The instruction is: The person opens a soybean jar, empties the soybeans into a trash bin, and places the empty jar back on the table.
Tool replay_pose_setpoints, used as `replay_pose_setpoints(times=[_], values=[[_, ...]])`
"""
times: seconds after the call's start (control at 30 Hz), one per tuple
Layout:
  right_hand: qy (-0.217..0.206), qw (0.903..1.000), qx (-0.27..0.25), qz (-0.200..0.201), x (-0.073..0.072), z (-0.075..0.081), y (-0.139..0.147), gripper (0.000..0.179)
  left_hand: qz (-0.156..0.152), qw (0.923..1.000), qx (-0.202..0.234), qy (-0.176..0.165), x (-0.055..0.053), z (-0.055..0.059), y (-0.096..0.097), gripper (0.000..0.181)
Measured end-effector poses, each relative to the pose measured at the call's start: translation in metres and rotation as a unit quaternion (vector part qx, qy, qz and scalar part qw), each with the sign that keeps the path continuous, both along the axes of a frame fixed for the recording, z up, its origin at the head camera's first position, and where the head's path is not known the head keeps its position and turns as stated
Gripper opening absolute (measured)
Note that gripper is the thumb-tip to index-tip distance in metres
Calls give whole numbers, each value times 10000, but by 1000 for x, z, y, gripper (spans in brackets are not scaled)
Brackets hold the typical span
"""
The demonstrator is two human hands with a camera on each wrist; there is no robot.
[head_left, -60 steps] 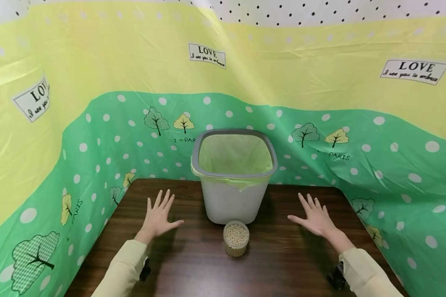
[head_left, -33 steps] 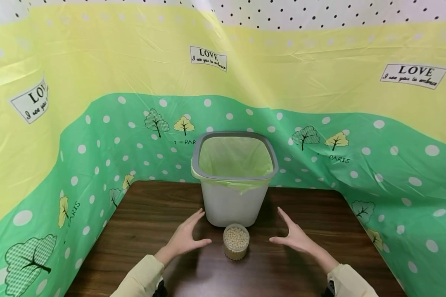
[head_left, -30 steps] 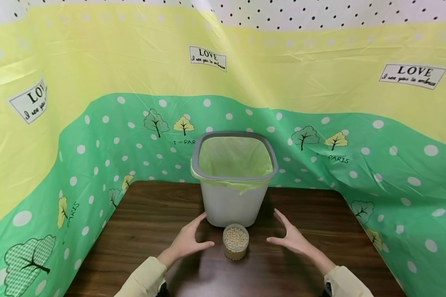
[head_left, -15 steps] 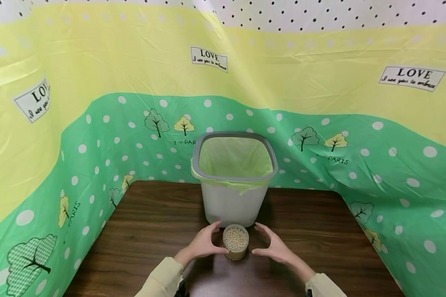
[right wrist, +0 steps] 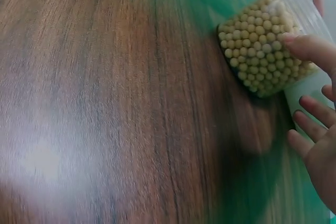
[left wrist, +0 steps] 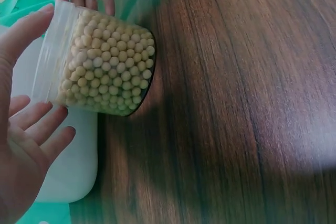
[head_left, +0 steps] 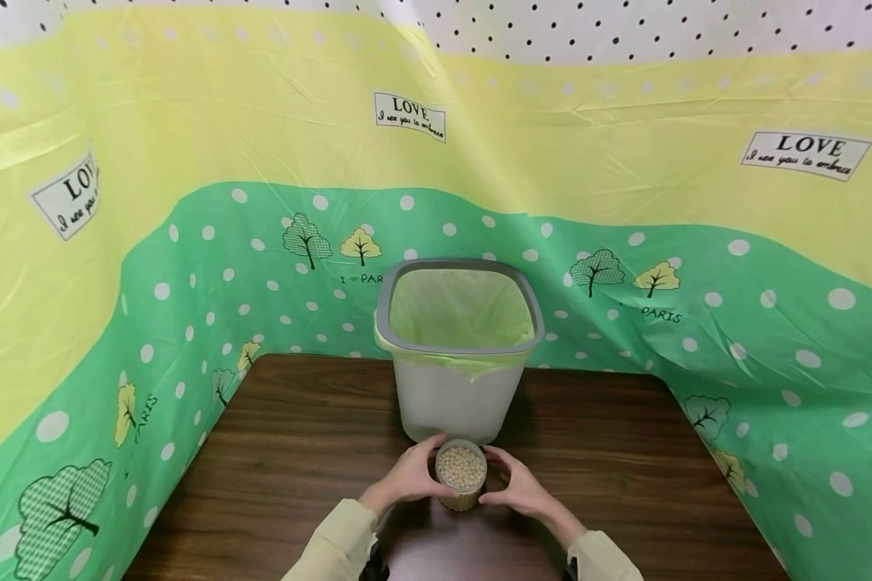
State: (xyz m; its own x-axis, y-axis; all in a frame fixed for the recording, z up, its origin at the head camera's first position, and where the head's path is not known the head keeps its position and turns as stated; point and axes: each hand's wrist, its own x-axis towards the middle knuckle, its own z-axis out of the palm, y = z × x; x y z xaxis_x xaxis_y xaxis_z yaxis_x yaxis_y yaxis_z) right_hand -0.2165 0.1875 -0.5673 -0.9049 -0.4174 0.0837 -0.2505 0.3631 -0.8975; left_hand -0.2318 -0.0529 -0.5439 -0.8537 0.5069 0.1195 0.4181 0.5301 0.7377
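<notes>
A short clear plastic jar full of round, pale yellow beans like soybeans point(head_left: 461, 468) stands on the table before the bin. My left hand point(head_left: 412, 474) curves round its left side, thumb at the front and fingers toward the back. On the other side my right hand point(head_left: 521, 486) mirrors this, with the thumb at the jar's front right. Both palms stay a little off the jar wall. In the left wrist view the jar point(left wrist: 107, 64) shows a clear upper band between thumb and fingertips. The right thumb point(right wrist: 302, 45) overlaps the jar side in the right wrist view.
A whitish bin point(head_left: 456, 395) with a grey rim and a pale green liner stands right behind the jar. The dark wood table point(head_left: 298, 452) extends to both sides. A patterned green and yellow curtain point(head_left: 625, 323) surrounds the table at the back and sides.
Both hands, spread wide apart at first, have moved inward and closed in on the jar from either side. The jar and the bin stay in place.
</notes>
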Motion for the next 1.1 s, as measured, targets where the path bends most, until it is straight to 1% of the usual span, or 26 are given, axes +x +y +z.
replay_pose_setpoints(times=[0.13, 0.27, 0.4, 0.5, 0.67, 0.73, 0.83, 0.97, 1.07, 1.1], values=[[-78, 9997, -182, 117, -4, -7, -7, 79, 30, 9999, -97, 41, -2, -2, 3, 91], [-345, 9968, -621, 355, -8, -14, -15, 81, 60, 9998, -171, 31, -4, -1, 4, 88], [-588, 9934, -855, 496, -9, -20, -19, 86, 55, 9998, -169, -60, -7, -2, 6, 88], [-760, 9909, -987, 507, -9, -21, -19, 89, 71, 9997, -61, -240, -9, 0, 9, 86], [-928, 9887, -1100, 419, -11, -20, -20, 89, 68, 9983, 291, -491, -11, 2, 10, 79], [-918, 9890, -1080, 434, -12, -16, -19, 87, 40, 9973, 448, -586, -11, 3, 10, 77], [-843, 9893, -1053, 560, -11, -4, -16, 85, -54, 9951, 676, -714, -9, 12, 8, 77], [-665, 9905, -971, 713, -9, 19, -11, 81, -266, 9893, 1147, -866, -7, 30, 5, 76], [-430, 9926, -897, 696, -8, 39, -9, 77, -401, 9806, 1621, -1027, -6, 47, 3, 76], [-345, 9930, -898, 683, -8, 46, -8, 77, -440, 9766, 1791, -1104, -5, 53, 2, 76]])
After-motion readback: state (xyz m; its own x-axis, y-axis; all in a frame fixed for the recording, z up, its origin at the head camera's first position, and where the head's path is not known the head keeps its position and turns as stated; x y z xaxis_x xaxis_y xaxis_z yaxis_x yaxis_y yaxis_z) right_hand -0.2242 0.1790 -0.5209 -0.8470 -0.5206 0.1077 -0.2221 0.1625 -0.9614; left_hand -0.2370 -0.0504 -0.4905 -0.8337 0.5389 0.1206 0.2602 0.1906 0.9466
